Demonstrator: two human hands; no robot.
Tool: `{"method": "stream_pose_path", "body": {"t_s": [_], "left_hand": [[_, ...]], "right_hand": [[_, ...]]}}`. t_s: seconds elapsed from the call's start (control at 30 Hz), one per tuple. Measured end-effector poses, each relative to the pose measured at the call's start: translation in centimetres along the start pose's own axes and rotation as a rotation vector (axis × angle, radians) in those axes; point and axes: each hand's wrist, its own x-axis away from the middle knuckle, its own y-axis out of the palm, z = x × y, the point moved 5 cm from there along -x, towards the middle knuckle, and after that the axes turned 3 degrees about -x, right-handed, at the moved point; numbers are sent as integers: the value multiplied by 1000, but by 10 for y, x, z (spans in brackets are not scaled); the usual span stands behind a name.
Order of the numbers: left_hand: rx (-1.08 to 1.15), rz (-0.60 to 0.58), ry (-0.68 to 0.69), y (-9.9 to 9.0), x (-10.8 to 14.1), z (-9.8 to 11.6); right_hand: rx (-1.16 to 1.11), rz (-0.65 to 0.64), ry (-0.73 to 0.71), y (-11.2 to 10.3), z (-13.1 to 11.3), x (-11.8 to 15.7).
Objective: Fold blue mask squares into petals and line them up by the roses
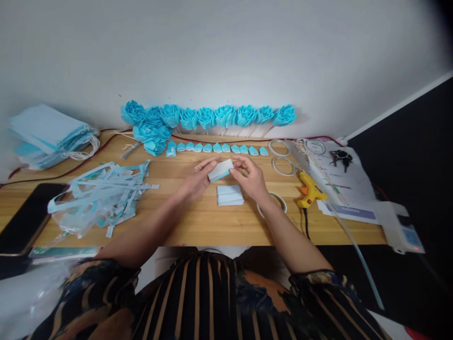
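Note:
Between my two hands is a small rectangular piece of white and blue fabric, raised above the wooden table. My left hand pinches its left end. At its right end, my right hand closes on it with thumb and fingers. Just below lies a stack of white rectangular pieces. Beyond my hands runs a row of small folded blue pieces with pointed tops. Part of a roll of tape shows beside my right forearm.
Blue flowers on stems lean along the wall. To the left are a pile of cut strips, a phone and stacked blue-white sheets. A yellow glue gun, papers and keys lie right.

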Motion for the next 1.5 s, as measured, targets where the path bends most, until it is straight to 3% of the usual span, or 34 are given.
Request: {"method": "stream_pose_path", "body": {"t_s": [0.3, 0.6, 0.77, 0.93, 1.07, 1.2, 1.5], "left_hand": [[-382, 23, 134, 0, 0, 3], [-516, 107, 285, -3, 4, 16], [-544, 72, 341, 5, 8, 19], [-365, -43, 188, 8, 4, 9], [-467, -35, 47, 5, 5, -3], [-523, 67, 84, 1, 6, 0], [-406, 91, 90, 0, 4, 4]], "right_hand": [[-103, 52, 60, -4, 4, -1], [-294, -176, 136, 8, 10, 0], [-154, -192, 160, 10, 12, 1], [-177, -75, 161, 5, 9, 1], [-219, -74, 150, 5, 5, 2], [-199, -111, 146, 7, 3, 4], [-217, -135, 152, 8, 6, 1]]}}
